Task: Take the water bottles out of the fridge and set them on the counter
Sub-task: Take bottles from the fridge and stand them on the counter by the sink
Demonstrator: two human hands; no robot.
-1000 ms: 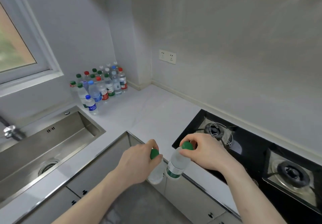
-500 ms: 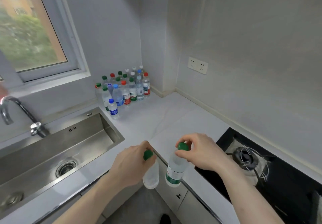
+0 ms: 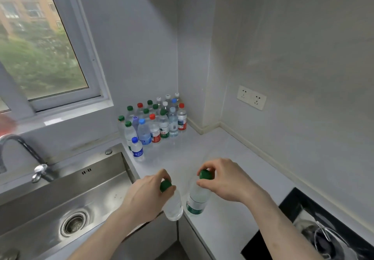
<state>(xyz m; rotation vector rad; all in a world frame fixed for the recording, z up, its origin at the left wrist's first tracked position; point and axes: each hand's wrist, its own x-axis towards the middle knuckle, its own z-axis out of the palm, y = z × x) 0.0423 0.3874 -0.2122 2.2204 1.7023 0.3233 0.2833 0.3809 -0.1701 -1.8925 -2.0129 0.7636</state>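
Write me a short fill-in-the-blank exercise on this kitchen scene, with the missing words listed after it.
1. Each hand grips a bottle by its ____ cap: left hand, right hand.
2. The bottle with the green label is in the ____ hand.
3. The cluster of bottles stands in the counter's corner, below the ____.
4. Left of the counter lies a steel ____.

Missing words: green; right; window; sink

The pale stone counter (image 3: pixel 204 148) carries a cluster of capped water bottles (image 3: pixel 153 122) in its far corner under the window, just beyond the steel sink (image 3: pixel 60 199) set into it.
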